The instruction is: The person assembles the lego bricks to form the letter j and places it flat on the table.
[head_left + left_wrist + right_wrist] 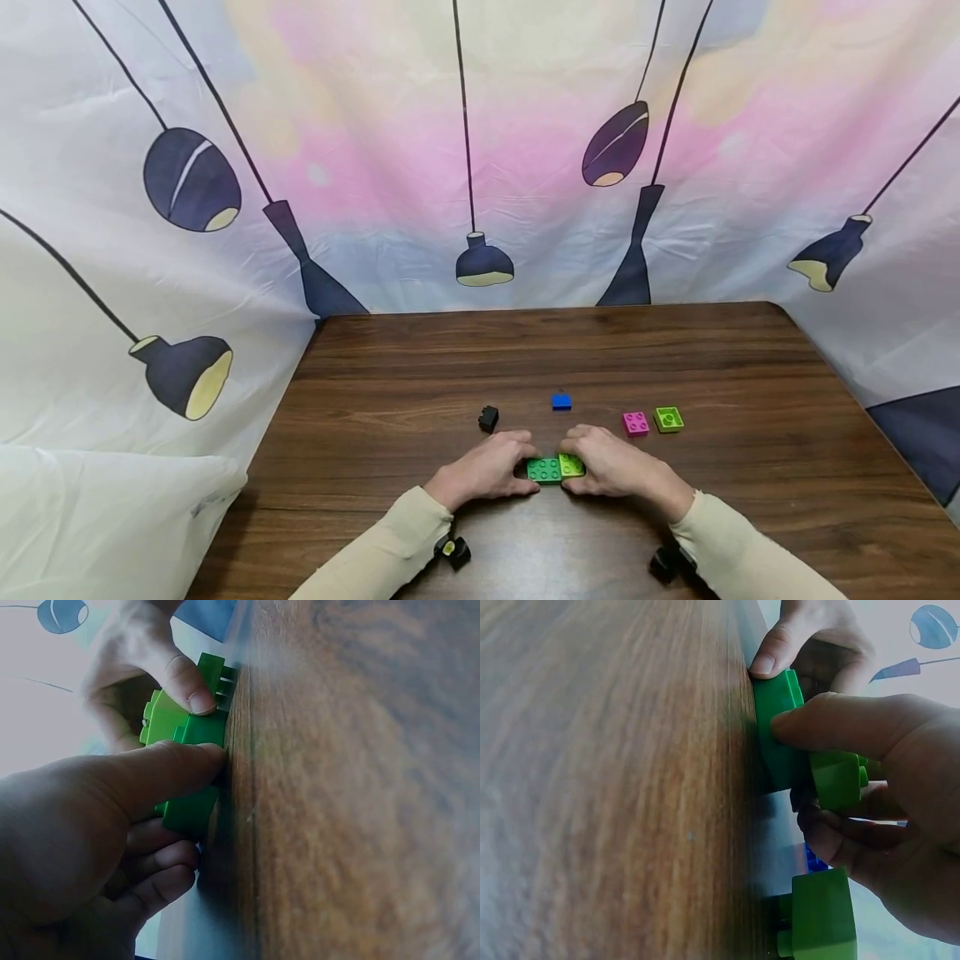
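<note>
Both hands meet at the table's near middle over a dark green brick lying flat on the wood. A smaller lime brick sits at its right end, farther from the wood than the green one in the wrist views. My left hand pinches the green brick, thumb on its near side. My right hand grips the lime brick, with its thumb across the green brick.
Loose bricks lie beyond the hands on the brown table: a black one, a blue one, a pink one and a lime one. A lamp-patterned sheet walls the back and sides.
</note>
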`<state>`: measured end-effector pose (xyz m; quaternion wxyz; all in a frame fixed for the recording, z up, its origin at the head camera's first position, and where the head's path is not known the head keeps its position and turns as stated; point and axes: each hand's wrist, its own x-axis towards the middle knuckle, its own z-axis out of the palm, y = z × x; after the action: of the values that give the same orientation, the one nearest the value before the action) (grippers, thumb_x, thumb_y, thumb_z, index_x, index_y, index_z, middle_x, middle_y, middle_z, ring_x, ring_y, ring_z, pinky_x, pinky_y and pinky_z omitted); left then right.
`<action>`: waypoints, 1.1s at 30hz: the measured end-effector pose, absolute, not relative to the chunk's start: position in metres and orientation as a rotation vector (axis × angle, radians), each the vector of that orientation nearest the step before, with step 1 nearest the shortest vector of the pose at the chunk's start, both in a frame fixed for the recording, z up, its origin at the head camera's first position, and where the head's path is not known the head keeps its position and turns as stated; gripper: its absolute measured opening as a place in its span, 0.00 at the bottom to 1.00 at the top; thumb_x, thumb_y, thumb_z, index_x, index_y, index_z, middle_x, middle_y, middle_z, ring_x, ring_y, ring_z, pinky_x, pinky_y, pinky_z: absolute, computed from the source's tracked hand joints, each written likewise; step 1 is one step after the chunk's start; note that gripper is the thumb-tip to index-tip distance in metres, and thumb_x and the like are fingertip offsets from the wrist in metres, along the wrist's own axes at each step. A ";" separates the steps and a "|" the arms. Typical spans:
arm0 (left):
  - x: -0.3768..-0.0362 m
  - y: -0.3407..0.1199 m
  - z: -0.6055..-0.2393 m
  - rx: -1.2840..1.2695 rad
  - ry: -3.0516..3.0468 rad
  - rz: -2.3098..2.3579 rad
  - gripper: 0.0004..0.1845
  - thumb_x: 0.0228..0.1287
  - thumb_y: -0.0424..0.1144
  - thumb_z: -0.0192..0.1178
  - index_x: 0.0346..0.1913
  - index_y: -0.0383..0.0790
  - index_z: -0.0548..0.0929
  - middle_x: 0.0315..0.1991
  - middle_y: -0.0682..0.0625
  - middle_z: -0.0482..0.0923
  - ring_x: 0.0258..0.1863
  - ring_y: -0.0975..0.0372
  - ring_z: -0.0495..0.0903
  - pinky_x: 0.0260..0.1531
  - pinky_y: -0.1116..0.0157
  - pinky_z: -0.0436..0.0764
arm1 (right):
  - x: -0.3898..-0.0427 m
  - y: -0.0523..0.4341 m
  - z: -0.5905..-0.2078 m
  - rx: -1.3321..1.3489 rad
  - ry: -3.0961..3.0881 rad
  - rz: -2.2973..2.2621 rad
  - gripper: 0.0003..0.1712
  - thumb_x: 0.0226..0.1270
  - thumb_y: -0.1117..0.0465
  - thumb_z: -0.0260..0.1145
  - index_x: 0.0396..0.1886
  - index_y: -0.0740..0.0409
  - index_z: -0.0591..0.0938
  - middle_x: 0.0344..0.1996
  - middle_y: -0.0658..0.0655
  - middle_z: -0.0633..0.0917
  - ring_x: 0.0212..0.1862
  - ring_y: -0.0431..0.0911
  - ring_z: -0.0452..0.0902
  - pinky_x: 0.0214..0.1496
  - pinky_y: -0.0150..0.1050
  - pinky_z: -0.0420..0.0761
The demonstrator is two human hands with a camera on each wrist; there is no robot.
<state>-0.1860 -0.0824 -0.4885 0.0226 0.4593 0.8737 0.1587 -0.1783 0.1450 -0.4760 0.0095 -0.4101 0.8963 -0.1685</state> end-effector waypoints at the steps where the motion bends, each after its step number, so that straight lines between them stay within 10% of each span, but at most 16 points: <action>1: -0.186 -0.082 -0.489 1.422 2.706 0.489 0.18 0.52 0.51 0.65 0.43 0.45 0.82 0.29 0.58 0.68 0.25 0.73 0.64 0.25 0.80 0.65 | -0.178 0.145 -0.476 -1.281 2.801 -0.525 0.15 0.48 0.49 0.70 0.31 0.50 0.79 0.25 0.41 0.72 0.28 0.34 0.65 0.28 0.28 0.68; 33: -0.196 -0.101 -0.475 1.449 2.666 0.656 0.23 0.57 0.56 0.59 0.51 0.46 0.79 0.43 0.56 0.75 0.42 0.67 0.74 0.42 0.72 0.74 | -0.179 0.145 -0.479 -1.328 2.820 -0.512 0.14 0.47 0.49 0.70 0.30 0.50 0.79 0.24 0.41 0.71 0.27 0.34 0.65 0.26 0.27 0.67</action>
<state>-0.1964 -0.1006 -0.4746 0.0185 0.4667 0.8586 0.2113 -0.1790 0.1450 -0.4786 -0.0087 -0.4203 0.8928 -0.1621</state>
